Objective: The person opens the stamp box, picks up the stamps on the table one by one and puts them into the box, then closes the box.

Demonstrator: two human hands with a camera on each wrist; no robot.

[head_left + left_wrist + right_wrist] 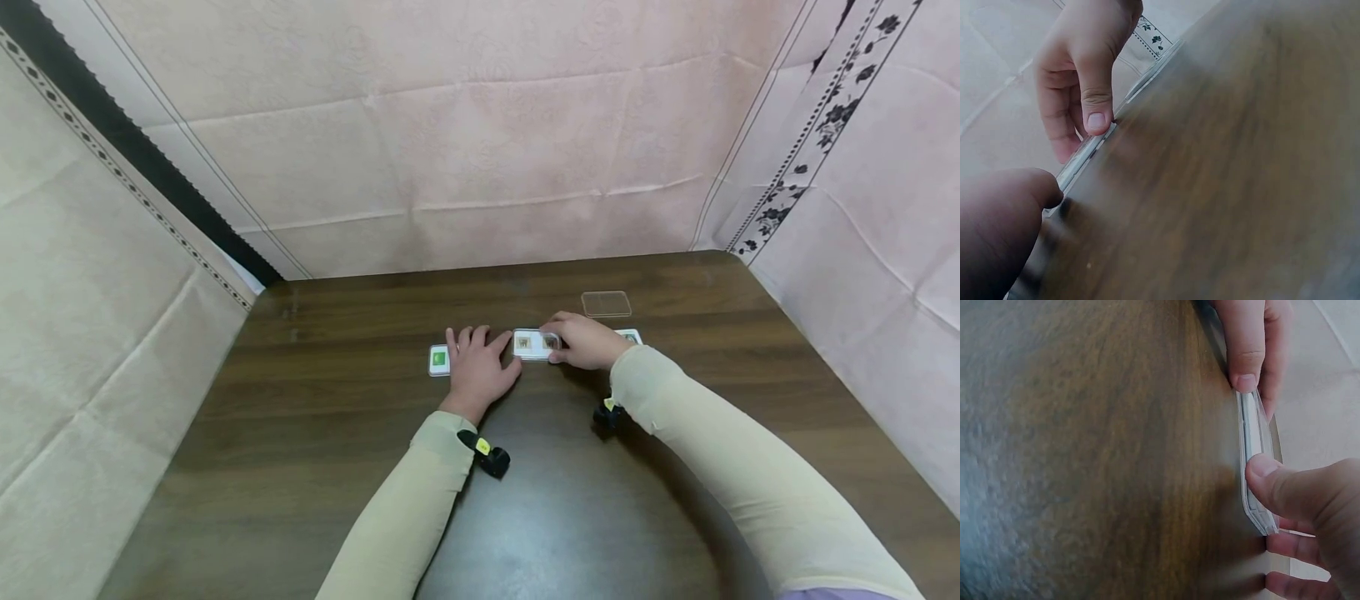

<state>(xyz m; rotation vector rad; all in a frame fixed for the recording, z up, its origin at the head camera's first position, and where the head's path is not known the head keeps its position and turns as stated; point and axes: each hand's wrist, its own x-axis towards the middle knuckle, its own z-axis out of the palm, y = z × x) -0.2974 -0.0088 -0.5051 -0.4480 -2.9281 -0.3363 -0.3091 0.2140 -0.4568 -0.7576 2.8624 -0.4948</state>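
A flat clear plastic case (529,343) with two small pictures lies on the table between the hands. My right hand (588,342) holds its right end, thumb on the near edge and fingers at the far side. In the right wrist view the case (1251,434) shows its layered side edge. My left hand (478,371) lies with fingers spread, its thumb and index fingertip at the left end of the case. From the left wrist, the left thumb (1035,187) meets one end of the case (1082,159). A similar case with a green picture (438,359) sits beside the left fingers, partly covered.
Another case (632,335) shows partly behind the right wrist. A thin clear plastic cover (606,303) lies farther back. The brown wooden table (337,500) ends at a pale cloth curtain (480,167), with more cloth on both sides.
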